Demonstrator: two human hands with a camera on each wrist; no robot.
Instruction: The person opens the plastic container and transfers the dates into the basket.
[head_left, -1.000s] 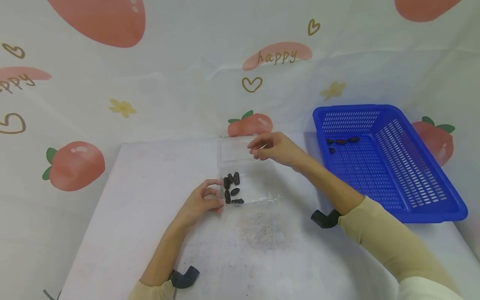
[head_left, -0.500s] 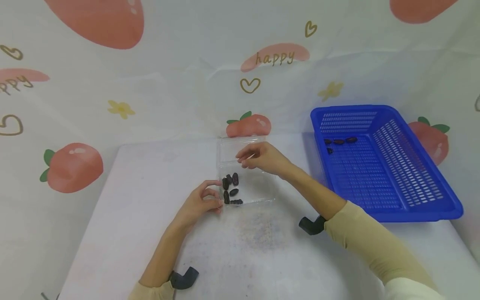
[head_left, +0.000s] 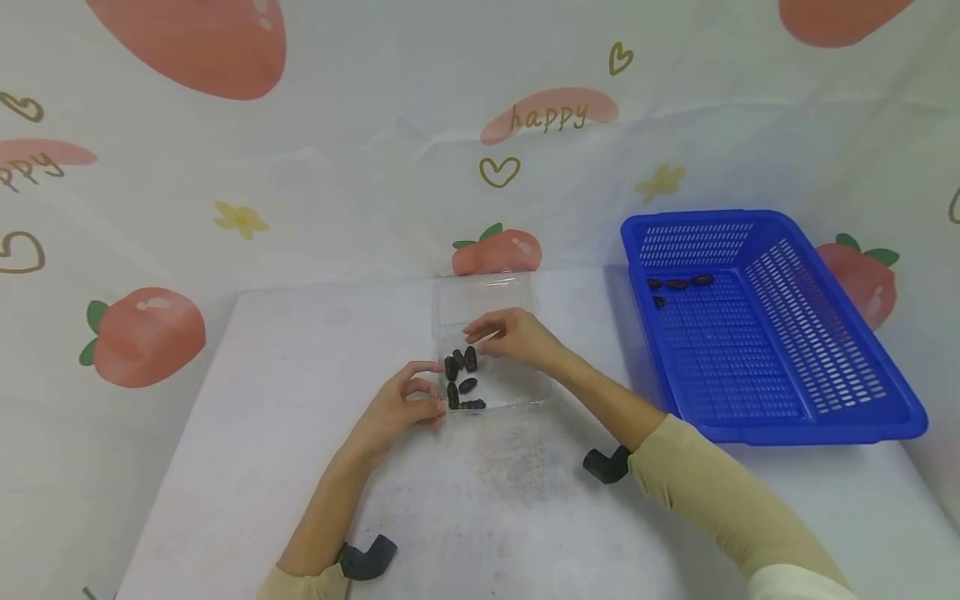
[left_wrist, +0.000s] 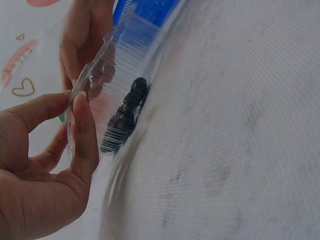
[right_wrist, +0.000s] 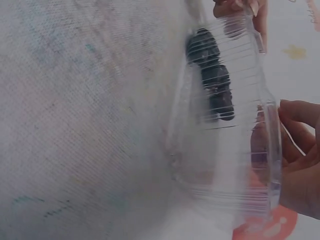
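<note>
A clear plastic clamshell box (head_left: 517,379) lies with its lid (head_left: 483,298) folded back. Several dark, wrinkled dates (head_left: 470,359) sit along its left side; in both wrist views they show through the ribbed wall as a dark row (left_wrist: 125,112). My left hand (head_left: 393,404) pinches the box's left rim between thumb and fingers. Over the back part of the box is my right hand (head_left: 517,337), fingers bent toward the thumb. A dark reddish shape, seemingly a date (right_wrist: 259,142), shows through the plastic at its fingertips, largely hidden in the head view.
To the right stands a blue perforated basket (head_left: 780,433), several dates (head_left: 677,284) in its far left corner. A white cloth (head_left: 300,358) covers the table, stained in front of the box. Behind hangs a printed curtain (head_left: 360,217). A dark curved piece hangs from each forearm.
My right hand has moved left and toward me, from over the lid to the back of the dates in the box. The left hand has stayed at the rim.
</note>
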